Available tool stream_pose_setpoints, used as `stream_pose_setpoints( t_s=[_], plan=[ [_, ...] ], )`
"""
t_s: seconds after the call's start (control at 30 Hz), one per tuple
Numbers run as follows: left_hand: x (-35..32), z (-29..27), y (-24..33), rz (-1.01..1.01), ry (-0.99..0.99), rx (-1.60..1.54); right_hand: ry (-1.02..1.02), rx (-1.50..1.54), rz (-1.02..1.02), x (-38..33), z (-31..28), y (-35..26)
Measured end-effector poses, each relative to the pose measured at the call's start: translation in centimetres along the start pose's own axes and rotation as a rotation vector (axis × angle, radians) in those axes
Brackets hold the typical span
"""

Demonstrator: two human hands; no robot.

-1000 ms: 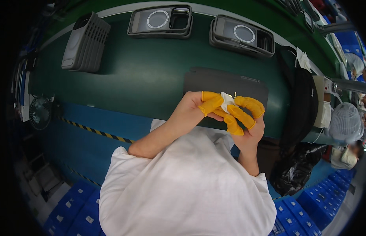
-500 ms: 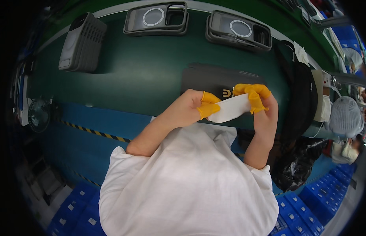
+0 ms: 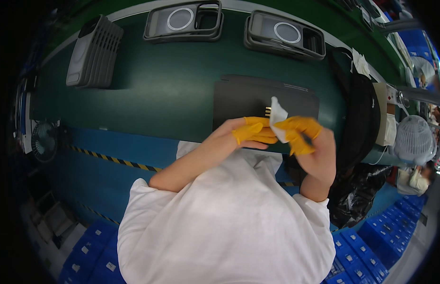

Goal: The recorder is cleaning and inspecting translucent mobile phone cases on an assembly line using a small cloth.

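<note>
A white cloth (image 3: pixel 277 115) stands up, folded narrow, between my hands. My right hand (image 3: pixel 303 135), with yellow finger covers, is closed, pinching the cloth between thumb and fingers. From the left reaches my left hand (image 3: pixel 253 131), also in yellow finger covers; its fingers are stretched out and lie against the cloth's lower left side. Whether they bear any of its weight is hard to see. Beneath and beyond both hands is a flat dark grey mat or sheet (image 3: pixel 239 97) with a gold mark, partly hidden by the cloth.
Phone cases with white rings lie in stacks, one pile (image 3: pixel 182 23) at the back middle, another (image 3: pixel 284 35) at the back right. A row of grey cases (image 3: pixel 94 54) stands at the left. A black bag (image 3: pixel 364 113) and a white fan (image 3: pixel 413 139) are to the right.
The cloth went from stretched sideways between both hands to upright. My left hand let go of its end and straightened its fingers; my right hand moved lower and nearer.
</note>
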State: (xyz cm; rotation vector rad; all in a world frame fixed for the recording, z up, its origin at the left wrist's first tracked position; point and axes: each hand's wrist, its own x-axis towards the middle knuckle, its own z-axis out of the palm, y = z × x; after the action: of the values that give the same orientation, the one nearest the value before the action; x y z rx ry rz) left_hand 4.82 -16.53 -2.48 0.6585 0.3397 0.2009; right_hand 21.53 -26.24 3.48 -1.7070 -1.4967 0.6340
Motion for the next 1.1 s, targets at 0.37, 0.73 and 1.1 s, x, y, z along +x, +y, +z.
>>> stream_pose_setpoints(
  t_s=[0.37,0.73,1.1],
  plan=[
    [0.8,0.2,-1.9,0.091,0.175,-0.025,0.106,0.681,0.354,-2.7,4.9,3.6],
    [1.7,0.0,0.2,0.227,0.191,0.402,0.215,0.628,0.27,-1.7,3.1,3.8],
    [3.1,0.4,-0.1,0.369,0.075,0.411,0.266,0.863,0.168,-1.7,2.5,4.6]
  ],
)
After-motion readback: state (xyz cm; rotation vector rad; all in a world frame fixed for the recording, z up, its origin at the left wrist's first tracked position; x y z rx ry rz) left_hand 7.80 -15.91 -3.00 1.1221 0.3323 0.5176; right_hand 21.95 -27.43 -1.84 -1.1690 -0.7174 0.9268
